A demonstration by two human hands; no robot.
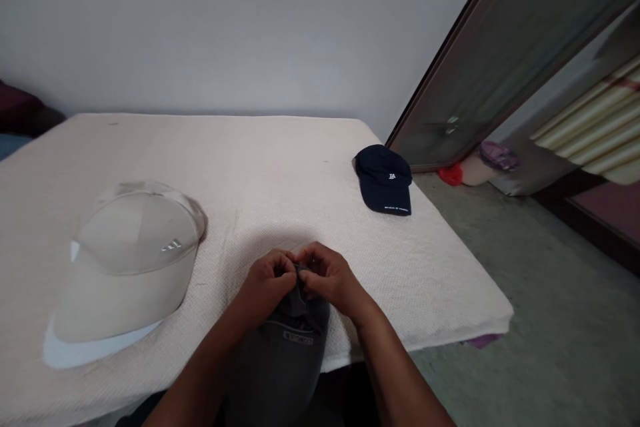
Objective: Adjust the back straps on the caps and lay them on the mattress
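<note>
A dark grey cap (280, 367) with a small label on its front lies at the near edge of the cloth-covered surface, its brim toward me. My left hand (270, 280) pinches the far part of its fabric from the left. From the right, my right hand (333, 277) pinches the same spot, the fingertips of both hands almost meeting. What exactly lies between the fingertips is hidden. Left of my hands sits a beige cap (135, 247) with a three-stripe logo and a pale, wide brim. A navy cap (383, 177) with white lettering rests farther off to the right.
A cream textured cloth (240, 153) covers the surface, which meets a white wall (210, 27) at the back. On the right are a dark-framed panel (480, 73), a striped curtain (600, 120) and the concrete floor (500, 240). Red and purple items lie by the wall.
</note>
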